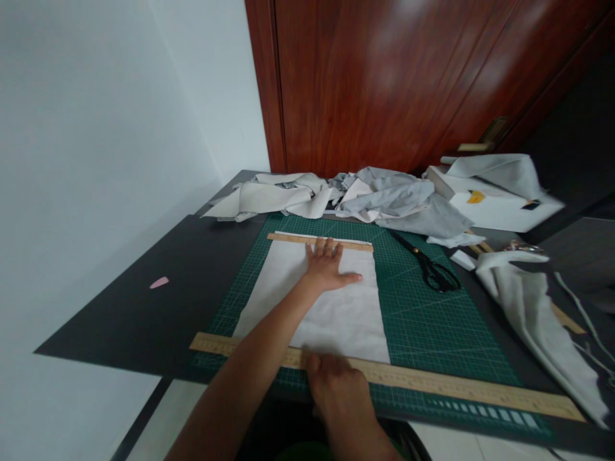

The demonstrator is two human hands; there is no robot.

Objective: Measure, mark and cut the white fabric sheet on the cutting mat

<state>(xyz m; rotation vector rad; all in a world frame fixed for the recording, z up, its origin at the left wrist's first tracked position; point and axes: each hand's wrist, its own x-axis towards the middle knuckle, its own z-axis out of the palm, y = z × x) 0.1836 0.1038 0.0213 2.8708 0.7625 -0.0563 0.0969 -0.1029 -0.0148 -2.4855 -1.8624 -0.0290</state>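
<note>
A pale piece of fabric [348,307] lies flat on the green cutting mat [432,326]. Across its far end rests a short wooden ruler [288,238]. My left hand [327,264] is spread palm down on the fabric, its fingertips on that ruler and its thumb out to the right. A long wooden ruler [432,379] crosses the near end of the fabric. Over this long ruler, close to the table's front edge, my right hand [340,385] is closed with curled fingers; its fingertips are hidden.
Black scissors [435,270] lie right of the fabric. Crumpled cloth [389,192] and off-white scraps [273,195] line the back. At the right are a white box [494,208] and a draped cloth piece [528,307]. A pink scrap [159,282] sits on the dark tabletop [187,307].
</note>
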